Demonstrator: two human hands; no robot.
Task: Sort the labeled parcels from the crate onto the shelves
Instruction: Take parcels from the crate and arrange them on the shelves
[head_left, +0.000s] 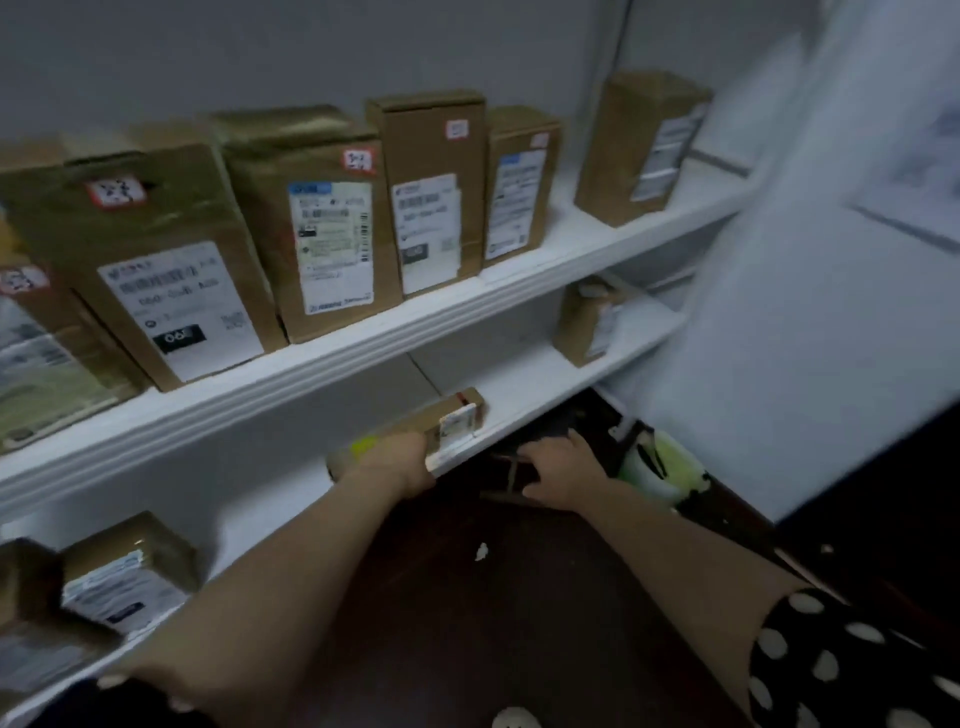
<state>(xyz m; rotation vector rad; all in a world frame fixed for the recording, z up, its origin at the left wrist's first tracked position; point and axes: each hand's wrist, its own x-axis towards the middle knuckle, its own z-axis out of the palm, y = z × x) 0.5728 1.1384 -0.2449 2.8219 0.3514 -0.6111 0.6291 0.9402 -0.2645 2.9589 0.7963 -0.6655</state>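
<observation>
Hands near the shelf edge: left hand (408, 460) grips one end of a flat parcel (452, 415) lying on the lower shelf (524, 395). Right hand (558, 470) is spread below, seemingly holding nothing. Likely the placing step; next, slide the parcel in and release it. Labeled boxes (322, 228) line the upper shelf (363, 358).

A pale grey wall (363, 52) runs behind white shelving (322, 364) with 2 boards in view, the upper one moulded along its front edge. To the right stands a white side panel (831, 322). Below lies a dark reddish-brown floor (467, 613) with 1 small white scrap (481, 552) on it. A green and white bag (657, 465) sits near the panel's foot. The light is dim and even.
</observation>
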